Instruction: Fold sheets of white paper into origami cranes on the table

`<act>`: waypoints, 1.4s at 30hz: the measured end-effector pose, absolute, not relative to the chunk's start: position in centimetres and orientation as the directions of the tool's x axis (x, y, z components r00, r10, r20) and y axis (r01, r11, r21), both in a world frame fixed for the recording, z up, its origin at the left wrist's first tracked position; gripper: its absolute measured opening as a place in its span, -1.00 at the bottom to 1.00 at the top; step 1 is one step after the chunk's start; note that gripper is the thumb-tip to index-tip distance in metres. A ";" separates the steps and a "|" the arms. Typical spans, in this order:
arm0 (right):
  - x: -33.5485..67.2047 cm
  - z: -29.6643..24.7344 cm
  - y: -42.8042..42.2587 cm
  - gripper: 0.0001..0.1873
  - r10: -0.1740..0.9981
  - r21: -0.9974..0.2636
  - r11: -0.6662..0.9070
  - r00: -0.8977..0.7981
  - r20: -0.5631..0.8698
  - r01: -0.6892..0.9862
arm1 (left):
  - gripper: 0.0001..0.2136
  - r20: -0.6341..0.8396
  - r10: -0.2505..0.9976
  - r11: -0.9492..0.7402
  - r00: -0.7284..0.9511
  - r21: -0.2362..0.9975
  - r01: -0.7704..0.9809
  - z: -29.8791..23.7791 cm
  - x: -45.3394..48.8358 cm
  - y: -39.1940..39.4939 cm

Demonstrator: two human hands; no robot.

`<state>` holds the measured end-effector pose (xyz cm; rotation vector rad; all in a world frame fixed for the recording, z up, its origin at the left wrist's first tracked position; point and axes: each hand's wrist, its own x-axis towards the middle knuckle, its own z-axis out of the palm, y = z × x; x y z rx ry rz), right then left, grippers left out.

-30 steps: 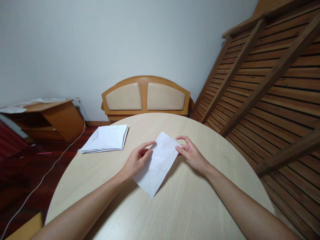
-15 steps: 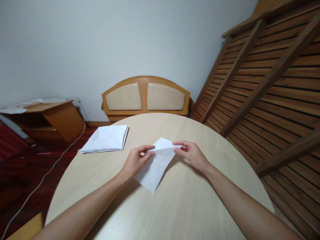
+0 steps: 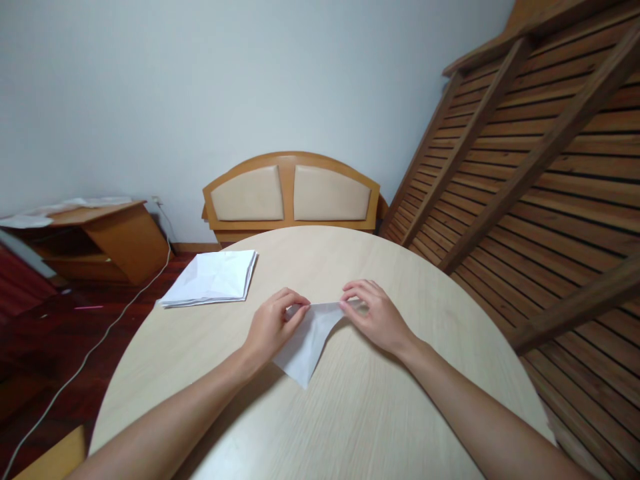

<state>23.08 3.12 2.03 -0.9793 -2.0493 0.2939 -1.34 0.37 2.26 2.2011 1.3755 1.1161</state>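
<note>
A folded sheet of white paper is held slightly raised over the round table, its straight folded edge at the top and a pointed corner hanging toward me. My left hand pinches the left end of that top edge between thumb and fingers. At the right end, my right hand grips the paper between thumb and fingertips, the fingers curved. Part of the sheet's left side is hidden behind my left hand.
A stack of white paper lies at the table's left edge. Beyond the pale round table stands a headboard. Wooden slats lean at right. A low cabinet and a white cable are at left.
The paper's upper flap, which stuck up beyond the fold, no longer shows above the top edge. My right hand has moved slightly left and down, nearer my left hand.
</note>
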 end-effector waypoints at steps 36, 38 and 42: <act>23.6 0.6 4.8 -0.71 0.911 -0.843 0.412 -0.140 0.388 0.347 | -0.74 0.133 0.906 -0.318 0.403 0.842 0.437 0.7 -0.5 0.4; 23.4 1.0 4.2 -0.73 0.843 -0.716 0.527 -0.171 0.511 0.459 | -0.72 0.133 0.951 -0.253 0.278 0.852 0.458 0.0 -0.5 1.0; 22.6 1.9 2.4 -0.77 0.701 -0.498 0.713 -0.517 0.491 0.493 | -0.65 0.120 0.980 -0.182 0.156 0.854 0.487 -1.3 -0.9 2.1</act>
